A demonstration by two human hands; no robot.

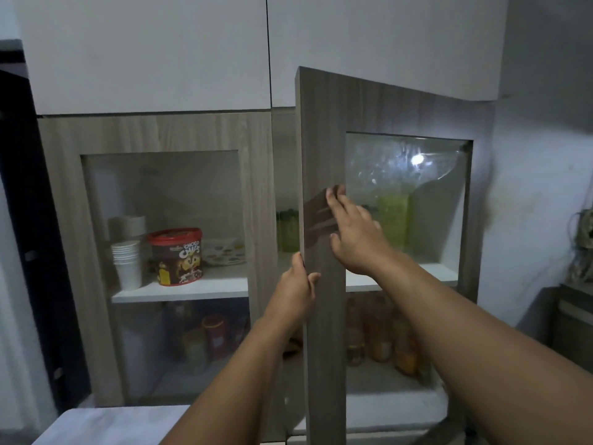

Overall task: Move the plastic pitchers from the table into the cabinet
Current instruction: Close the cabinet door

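My left hand (296, 284) has its fingers curled round the free edge of the cabinet's right door (324, 284), thumb on the front. My right hand (356, 232) lies flat on the door face, fingers straight and holding nothing, tips by the glass pane (417, 187).

The door stands partly swung out. Behind it on the upper shelf (442, 273) I see green pitchers: one (396, 220) through the glass, one (287, 231) in the gap beside the door edge. I count two, though more may be hidden behind the frame. No pitcher is in either hand, and the surface (106, 422) below shows none.

Risks, as I judge them: the pane looks cracked at its upper right, so a hard push could break it further; and my left fingers could get pinched at the door edge.

Elsewhere: one red cereal tub (176, 256), one stack of white cups (127, 264), several jars (382, 335) below, too blurred to count.
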